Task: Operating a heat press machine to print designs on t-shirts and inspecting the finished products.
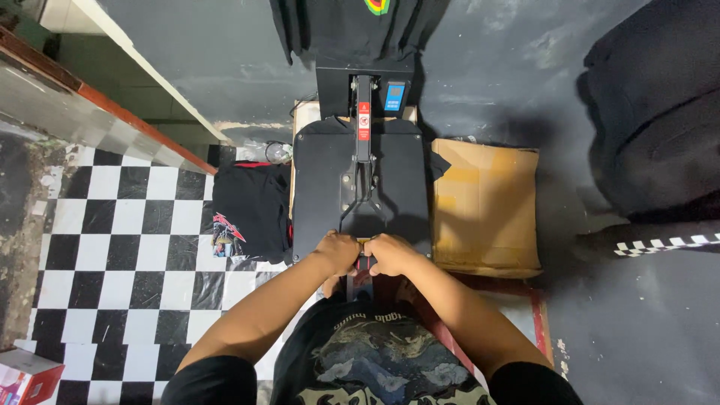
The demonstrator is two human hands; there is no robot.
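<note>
Both the left hand (337, 253) and the right hand (391, 255) are curled tight around the handle (364, 262) of the flat black metal heat press (360, 187), at the press's six o'clock edge. A folded black printed shirt (251, 211) lies at the press's nine o'clock, a brown cardboard box (486, 206) at three o'clock.

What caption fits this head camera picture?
Both hands, left hand and right hand, grip the handle of a black heat press.

One black heat press (360, 180), two hands on its handle: left hand (337, 251) and right hand (391, 255); one cardboard box (487, 206), one pile of black shirts (251, 210), one small red box (26, 375)
</note>
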